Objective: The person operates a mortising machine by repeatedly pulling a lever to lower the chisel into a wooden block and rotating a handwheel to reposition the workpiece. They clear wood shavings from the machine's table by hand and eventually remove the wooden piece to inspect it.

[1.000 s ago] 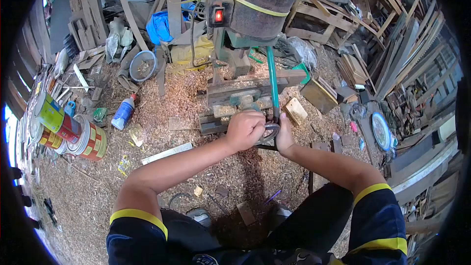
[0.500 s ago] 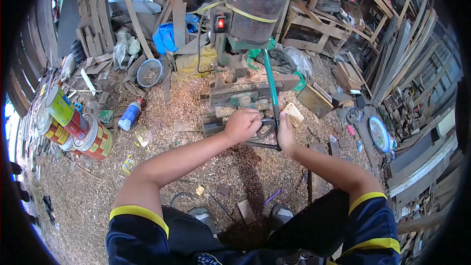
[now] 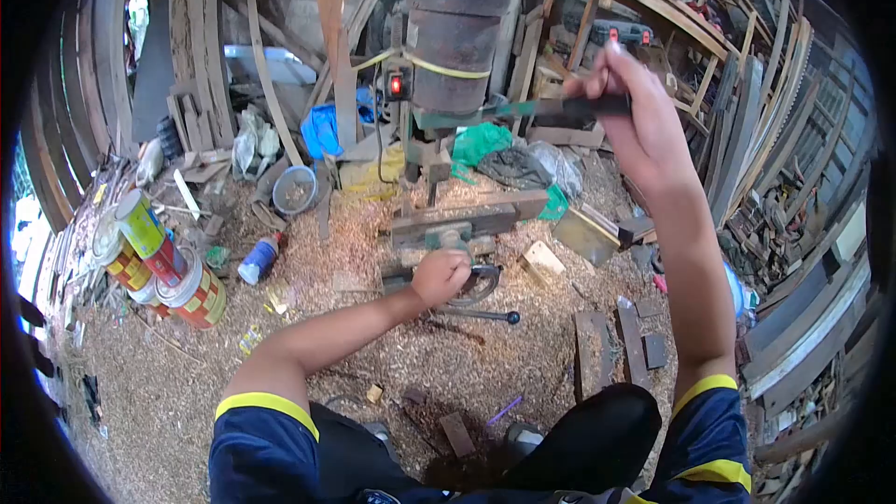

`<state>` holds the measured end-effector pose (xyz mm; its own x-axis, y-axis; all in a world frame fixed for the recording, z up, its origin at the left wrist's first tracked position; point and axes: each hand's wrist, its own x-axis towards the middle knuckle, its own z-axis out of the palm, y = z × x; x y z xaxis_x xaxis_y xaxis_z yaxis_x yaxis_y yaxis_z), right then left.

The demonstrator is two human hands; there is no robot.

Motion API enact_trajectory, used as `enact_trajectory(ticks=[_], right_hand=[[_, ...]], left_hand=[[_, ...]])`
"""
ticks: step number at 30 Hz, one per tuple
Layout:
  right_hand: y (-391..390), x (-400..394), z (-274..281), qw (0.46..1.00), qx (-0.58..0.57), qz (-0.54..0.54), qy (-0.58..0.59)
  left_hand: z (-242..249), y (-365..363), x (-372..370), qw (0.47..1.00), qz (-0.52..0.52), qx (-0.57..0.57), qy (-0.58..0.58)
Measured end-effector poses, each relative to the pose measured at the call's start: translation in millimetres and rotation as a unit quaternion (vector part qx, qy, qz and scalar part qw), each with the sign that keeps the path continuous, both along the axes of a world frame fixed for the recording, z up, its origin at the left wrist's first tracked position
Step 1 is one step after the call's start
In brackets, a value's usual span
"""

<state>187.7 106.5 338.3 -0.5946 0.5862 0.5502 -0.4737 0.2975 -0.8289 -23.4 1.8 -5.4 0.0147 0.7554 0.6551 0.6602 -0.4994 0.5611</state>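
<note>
A floor-standing drilling or mortising machine with a rusty motor housing (image 3: 453,42) stands in front of me. My left hand (image 3: 441,279) is closed on the rim of the metal handwheel (image 3: 483,289) at its table. Just below the wheel, a rod ends in a black ball knob (image 3: 512,317). Raised at right, my right hand (image 3: 644,121) has its palm against the black end of the green feed lever (image 3: 560,110), fingers apart and slightly bent; the lever is blurred. Above the wheel, a wooden beam (image 3: 513,208) lies across the machine's table, under the tool head.
Wood shavings cover the floor. Stacked paint cans (image 3: 191,294), a blue bottle (image 3: 259,261) and a bucket (image 3: 295,189) stand at left. A wood block (image 3: 544,258) lies right of the table; planks (image 3: 592,350) lie near my right knee. Boards line both sides.
My right hand has risen far up and right, and the feed lever has swung from hanging down to nearly level. My left hand stays at the handwheel. The view has shifted slightly.
</note>
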Motion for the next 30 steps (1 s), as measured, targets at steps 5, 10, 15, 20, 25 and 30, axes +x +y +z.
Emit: enact_trajectory(ticks=[5, 10, 15, 20, 25, 30], right_hand=[[45.4, -72.8, 37.5, 0.977, 0.114, -0.081, 0.159], [88.6, -119.9, 33.6, 0.980, 0.094, -0.120, 0.129], [88.9, -103.0, -50.0, 0.969, 0.121, -0.203, 0.064], [39.9, -48.7, -258.6, 0.915, 0.164, -0.363, -0.065], [13.6, 21.2, -415.5, 0.836, 0.234, -0.133, -0.477], [5.4, 22.0, -412.5, 0.759, 0.122, 0.014, -0.639]], left_hand=[[-1.0, 0.0, 0.6, 0.998, 0.019, -0.056, 0.002], [-1.0, -0.1, 2.0, 1.000, -0.007, -0.015, -0.025], [-2.3, -1.9, 1.3, 0.999, 0.013, -0.035, -0.028], [1.0, -2.1, 2.2, 0.998, 0.038, -0.046, 0.018], [2.0, -2.5, 2.2, 0.998, 0.037, -0.052, 0.020], [0.0, -0.4, -0.1, 0.997, 0.038, -0.066, 0.020]])
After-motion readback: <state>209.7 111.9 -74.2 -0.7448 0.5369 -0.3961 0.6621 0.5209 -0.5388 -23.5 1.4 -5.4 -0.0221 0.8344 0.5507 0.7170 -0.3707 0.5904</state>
